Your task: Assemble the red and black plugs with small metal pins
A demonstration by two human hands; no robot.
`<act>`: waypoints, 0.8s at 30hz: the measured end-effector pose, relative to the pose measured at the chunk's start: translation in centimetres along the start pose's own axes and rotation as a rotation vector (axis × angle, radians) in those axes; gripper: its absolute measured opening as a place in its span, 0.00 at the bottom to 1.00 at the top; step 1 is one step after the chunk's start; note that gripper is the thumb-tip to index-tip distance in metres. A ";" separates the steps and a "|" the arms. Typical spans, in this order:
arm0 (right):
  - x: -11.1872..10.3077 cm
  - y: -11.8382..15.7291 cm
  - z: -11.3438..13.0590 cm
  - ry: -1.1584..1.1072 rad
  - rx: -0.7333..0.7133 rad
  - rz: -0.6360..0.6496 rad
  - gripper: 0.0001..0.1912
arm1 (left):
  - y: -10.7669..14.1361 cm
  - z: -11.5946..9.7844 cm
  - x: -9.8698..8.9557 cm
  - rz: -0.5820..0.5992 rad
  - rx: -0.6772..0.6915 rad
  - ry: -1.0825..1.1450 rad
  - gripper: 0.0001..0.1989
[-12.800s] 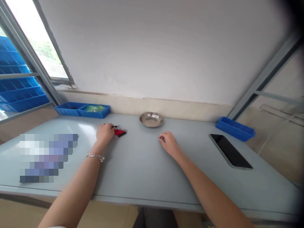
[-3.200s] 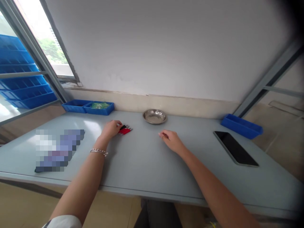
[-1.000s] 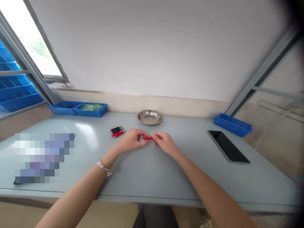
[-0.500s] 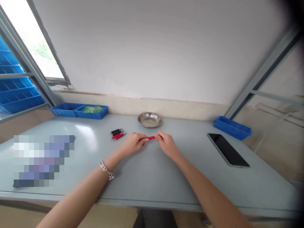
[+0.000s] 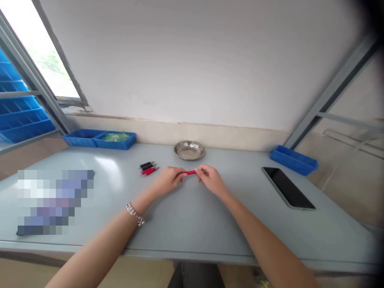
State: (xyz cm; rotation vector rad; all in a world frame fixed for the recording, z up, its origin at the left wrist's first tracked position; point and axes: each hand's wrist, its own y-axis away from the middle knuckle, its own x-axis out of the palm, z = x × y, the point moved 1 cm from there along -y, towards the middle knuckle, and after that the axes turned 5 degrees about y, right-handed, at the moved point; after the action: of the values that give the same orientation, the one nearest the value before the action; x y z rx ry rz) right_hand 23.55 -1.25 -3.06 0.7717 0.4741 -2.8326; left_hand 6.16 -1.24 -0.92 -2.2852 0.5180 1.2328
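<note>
A red pen stretches between my two hands just above the table. My left hand pinches its left end, and a silver bracelet sits on that wrist. My right hand has its fingers closed around the right end. Fingers cover both ends of the pen, so only its middle shows. To the left of my left hand lie black pens and red pens in a small group, with metallic tips. Behind my hands stands a round metal dish.
Two blue bins stand at the back left, one with green plastic in it. Another blue bin is at the back right, near a dark-screened tablet or phone. A blurred-out flat item lies on the left.
My right fingers have shifted slightly on the red pen, which now lies a little more level. Both hands stay in nearly the same place.
</note>
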 end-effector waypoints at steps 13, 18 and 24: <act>-0.1 -0.1 -0.4 -0.119 0.069 0.047 0.14 | 0.0 0.3 0.2 -0.017 -0.004 -0.004 0.17; -0.4 -0.1 0.1 -0.155 0.080 0.045 0.08 | 0.0 0.3 0.3 0.000 -0.027 0.025 0.17; -0.2 -0.1 0.1 -0.308 0.131 0.111 0.11 | 0.0 -0.1 0.1 0.001 -0.024 0.041 0.16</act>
State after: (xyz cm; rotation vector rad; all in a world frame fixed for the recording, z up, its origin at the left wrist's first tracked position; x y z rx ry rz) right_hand 23.65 -1.20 -2.85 0.3564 0.1943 -2.8272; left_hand 6.26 -1.32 -1.01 -2.3349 0.5211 1.2014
